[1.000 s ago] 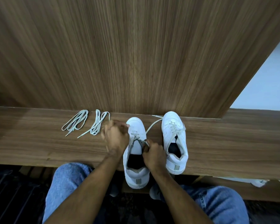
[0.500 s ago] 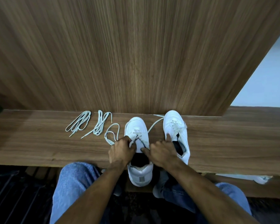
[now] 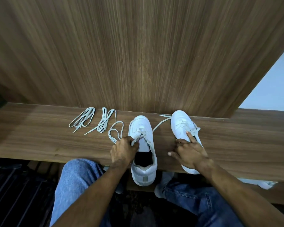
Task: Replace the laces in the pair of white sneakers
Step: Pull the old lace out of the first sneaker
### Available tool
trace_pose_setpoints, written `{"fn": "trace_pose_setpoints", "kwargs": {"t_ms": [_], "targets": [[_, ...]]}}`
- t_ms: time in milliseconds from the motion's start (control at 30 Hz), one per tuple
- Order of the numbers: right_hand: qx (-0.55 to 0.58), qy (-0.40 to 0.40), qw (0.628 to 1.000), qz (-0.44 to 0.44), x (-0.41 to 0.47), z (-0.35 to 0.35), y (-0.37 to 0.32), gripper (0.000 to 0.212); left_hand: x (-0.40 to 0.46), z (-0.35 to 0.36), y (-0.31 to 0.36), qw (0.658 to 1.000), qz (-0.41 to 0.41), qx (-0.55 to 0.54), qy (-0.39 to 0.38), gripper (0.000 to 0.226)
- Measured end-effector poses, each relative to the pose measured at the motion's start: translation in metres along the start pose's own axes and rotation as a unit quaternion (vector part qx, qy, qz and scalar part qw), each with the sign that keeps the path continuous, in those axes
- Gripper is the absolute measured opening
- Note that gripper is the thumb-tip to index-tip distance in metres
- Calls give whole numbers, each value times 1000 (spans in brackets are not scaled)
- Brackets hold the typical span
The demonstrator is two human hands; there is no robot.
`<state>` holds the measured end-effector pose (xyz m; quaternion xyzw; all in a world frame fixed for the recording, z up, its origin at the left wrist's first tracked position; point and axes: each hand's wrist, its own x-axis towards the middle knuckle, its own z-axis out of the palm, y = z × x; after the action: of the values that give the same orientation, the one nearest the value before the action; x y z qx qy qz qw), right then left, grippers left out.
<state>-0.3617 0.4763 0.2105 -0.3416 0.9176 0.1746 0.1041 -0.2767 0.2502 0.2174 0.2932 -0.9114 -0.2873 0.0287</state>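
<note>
— From up over their head, how far along would you say they are?

— Early, I'd judge. The left sneaker point(image 3: 142, 145) sits on the wooden bench point(image 3: 39, 141) with its heel over the near edge, and its old lace point(image 3: 116, 131) is pulled out down to the lowest eyelets, one end looping onto the bench, the other trailing toward the right sneaker point(image 3: 183, 126).

— And the hands?

— The left hand point(image 3: 123, 150) has its fingers curled, pinching that lace by the tongue. The right hand point(image 3: 189, 153) lies on the right sneaker, forefinger straight and pressing near the laces, the rest loosely bent, gripping nothing that I can see.

— The right one is still laced?

— Looks so, yes. And the two spare laces point(image 3: 93, 121) lie bundled to the left, untouched. So: finish stripping one, strip the other, then thread both.
</note>
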Motion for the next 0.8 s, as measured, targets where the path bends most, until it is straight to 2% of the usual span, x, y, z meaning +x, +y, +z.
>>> {"fn": "trace_pose_setpoints", "kwargs": {"t_ms": [33,167,200,233,300,367,433,500,567,600,667,733,800], "targets": [[-1,2,1000,2,-1,2,2,73,-1,0,0,1000,0,-3,-1,25],[8,19,1000,-11,-4,10,14,98,-5,0,-3,1000,-2,-21,2,23],[10,17,1000,-16,-5,10,16,98,-6,1,-4,1000,-3,-22,2,24],[17,13,1000,-17,-4,9,15,91,-6,2,-5,1000,-6,-23,2,25],[60,23,998,12,0,4,9,64,-6,5,-7,999,-10,-35,3,25],[174,50,981,69,10,-5,0,43,-7,7,-9,999,-15,-50,8,26],[340,120,927,101,20,-18,-15,29,-7,8,-10,998,-20,-56,10,26],[448,179,873,74,32,-34,-35,18,-7,7,-11,998,-27,-59,10,28],[487,167,857,27,43,-48,-56,18,-6,9,-13,998,-34,-57,8,35],[475,158,866,5,49,-53,-66,19,-6,10,-14,998,-36,-52,8,39],[401,133,906,-4,62,-60,-81,25,-6,13,-17,998,-35,-47,11,44],[301,117,946,17,68,-68,-89,28,-6,13,-17,998,-34,-50,15,46],[203,133,970,34,69,-72,-96,23,-7,13,-17,998,-36,-51,17,44]]}}
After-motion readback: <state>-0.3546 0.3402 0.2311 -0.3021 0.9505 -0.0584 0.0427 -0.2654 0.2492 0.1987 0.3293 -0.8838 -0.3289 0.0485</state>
